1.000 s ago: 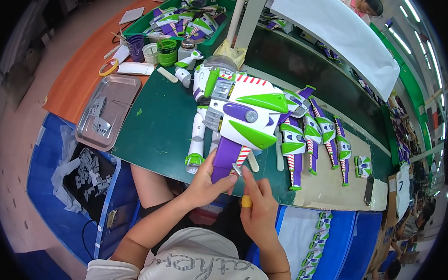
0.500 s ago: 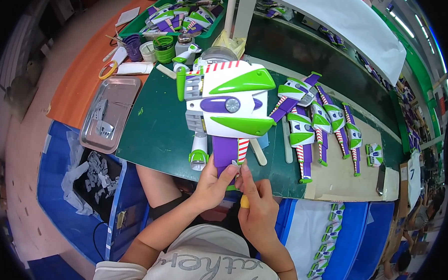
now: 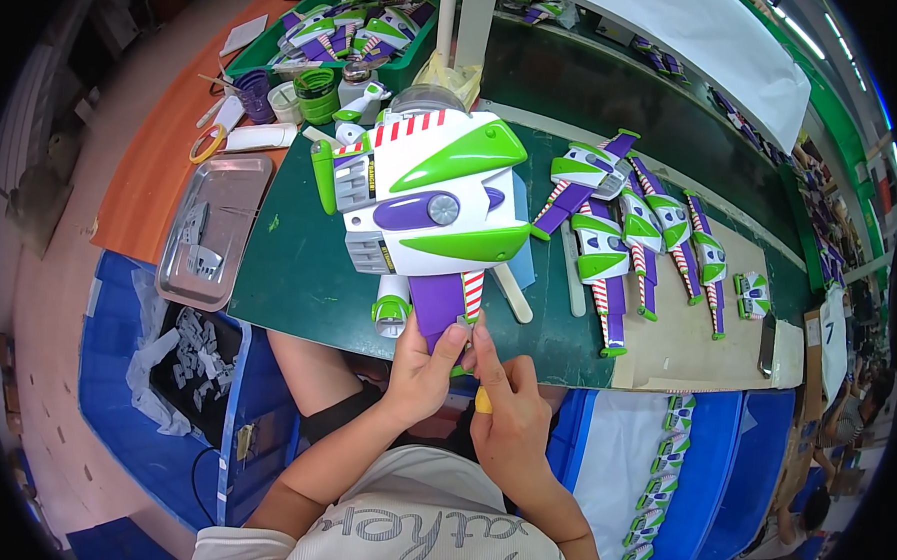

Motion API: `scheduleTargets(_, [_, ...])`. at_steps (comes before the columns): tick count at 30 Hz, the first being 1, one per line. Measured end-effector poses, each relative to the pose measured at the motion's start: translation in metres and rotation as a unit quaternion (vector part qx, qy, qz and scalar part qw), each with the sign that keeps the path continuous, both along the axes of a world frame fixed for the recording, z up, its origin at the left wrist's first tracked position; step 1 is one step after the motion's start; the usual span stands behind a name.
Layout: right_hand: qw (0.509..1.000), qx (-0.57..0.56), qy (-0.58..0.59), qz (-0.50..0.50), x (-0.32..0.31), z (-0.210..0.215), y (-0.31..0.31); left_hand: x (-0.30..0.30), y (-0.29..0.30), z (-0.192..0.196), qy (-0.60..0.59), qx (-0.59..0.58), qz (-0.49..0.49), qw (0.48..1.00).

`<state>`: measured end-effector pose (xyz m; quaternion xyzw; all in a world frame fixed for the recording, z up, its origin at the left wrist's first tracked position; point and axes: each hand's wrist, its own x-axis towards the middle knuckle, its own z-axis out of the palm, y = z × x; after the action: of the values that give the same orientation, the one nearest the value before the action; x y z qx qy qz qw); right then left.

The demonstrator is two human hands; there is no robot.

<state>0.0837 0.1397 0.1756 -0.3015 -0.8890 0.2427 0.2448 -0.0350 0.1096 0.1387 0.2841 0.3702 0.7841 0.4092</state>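
Observation:
A large toy winged jetpack, white with glossy green panels and a purple oval, rests on the green bench in front of me. One purple wing with a red-striped edge points toward my body. My left hand is closed around this wing near its end, thumb on top. At the wing tip, beside the left thumb, my right hand is closed with its index finger extended to the edge. Something yellow shows at its curled fingers; what they grip is too hidden to name.
Several smaller winged toys lie at the right. A metal tray with grey parts sits left, above a blue bin. Jars and a green crate of toys stand behind. Wooden sticks lie by the jetpack.
The jetpack has shifted a little left in view and turned slightly, and most of the scene has shifted left too. Both hands keep their places at the wing tip.

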Motion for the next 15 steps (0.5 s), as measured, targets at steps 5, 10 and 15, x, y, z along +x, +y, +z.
scheduleTargets(5, [0.999,-0.012,0.029,-0.008,-0.0034,-0.0034,-0.0015,0.0040,0.0022,0.0026,0.028,-0.017,0.021,0.999])
scheduleTargets(10, [0.999,-0.016,0.037,0.016,0.0011,-0.0031,0.0045,0.0012,0.0016,0.0042,-0.011,0.001,0.007,1.000])
scheduleTargets(15, [0.999,-0.009,0.015,0.031,-0.0004,0.0048,0.0036,-0.0032,0.0008,0.0063,0.002,0.004,-0.002,1.000])
